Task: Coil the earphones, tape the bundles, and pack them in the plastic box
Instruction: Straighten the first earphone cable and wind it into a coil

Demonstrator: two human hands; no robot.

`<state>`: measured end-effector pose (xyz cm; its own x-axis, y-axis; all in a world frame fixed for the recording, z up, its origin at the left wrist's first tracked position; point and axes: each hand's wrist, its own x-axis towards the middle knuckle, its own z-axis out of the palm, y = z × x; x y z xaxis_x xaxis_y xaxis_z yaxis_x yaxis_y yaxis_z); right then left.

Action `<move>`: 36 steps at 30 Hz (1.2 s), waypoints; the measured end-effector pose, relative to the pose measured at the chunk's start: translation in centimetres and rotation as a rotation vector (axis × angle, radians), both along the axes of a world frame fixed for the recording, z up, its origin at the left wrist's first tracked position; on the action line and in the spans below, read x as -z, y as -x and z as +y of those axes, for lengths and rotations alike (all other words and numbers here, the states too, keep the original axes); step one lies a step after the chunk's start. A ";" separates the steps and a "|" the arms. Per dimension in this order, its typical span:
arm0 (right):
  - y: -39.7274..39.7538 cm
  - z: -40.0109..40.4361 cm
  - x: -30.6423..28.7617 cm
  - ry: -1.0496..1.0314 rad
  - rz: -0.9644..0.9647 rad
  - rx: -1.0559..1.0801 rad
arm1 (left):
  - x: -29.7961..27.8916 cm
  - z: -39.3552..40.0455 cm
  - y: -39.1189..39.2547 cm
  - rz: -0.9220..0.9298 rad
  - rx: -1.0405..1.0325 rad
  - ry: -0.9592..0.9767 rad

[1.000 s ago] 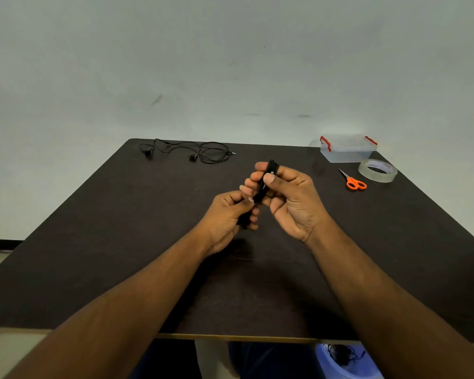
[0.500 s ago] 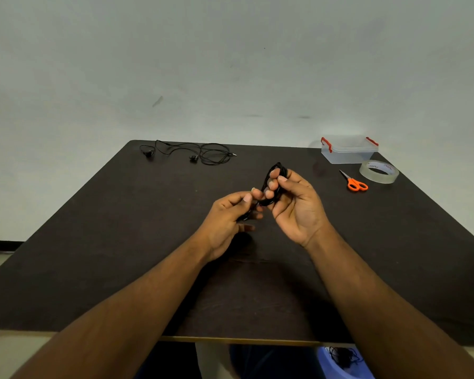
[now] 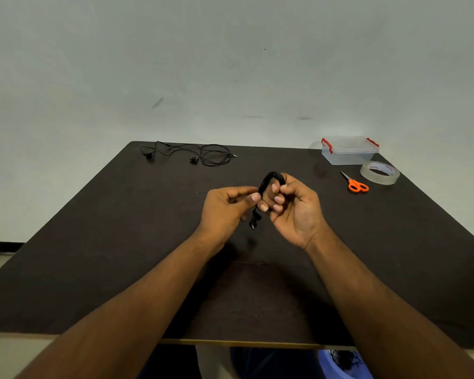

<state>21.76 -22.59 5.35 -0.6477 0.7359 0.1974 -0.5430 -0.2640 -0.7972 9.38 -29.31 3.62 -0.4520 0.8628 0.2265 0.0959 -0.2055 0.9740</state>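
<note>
With the coiled earphones (image 3: pixel 268 184) gripped in the curled right hand (image 3: pixel 293 206), the dangling end pinched by the left hand (image 3: pixel 227 206) should be wound tightly before the tape roll (image 3: pixel 379 173) is fetched.

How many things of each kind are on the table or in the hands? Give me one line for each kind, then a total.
Earphones: 2, a coiled pair held by the right hand and a loose pair on the table
Plastic box: 1
Tape roll: 1
Scissors: 1
Total: 5
</note>
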 end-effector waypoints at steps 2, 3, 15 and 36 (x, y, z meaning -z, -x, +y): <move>0.0 0.0 0.1 0.003 -0.016 0.012 | 0.0 0.1 -0.2 0.032 0.011 0.011; -0.1 0.0 0.1 0.009 -0.021 0.014 | 0.0 0.2 -0.3 0.037 0.028 0.028; -0.4 0.1 0.4 -0.017 -0.046 -0.110 | -0.9 0.1 0.6 -0.022 0.293 0.044; -0.8 1.9 -0.4 -0.474 -0.703 0.157 | -0.2 1.3 0.7 0.127 -0.253 -0.075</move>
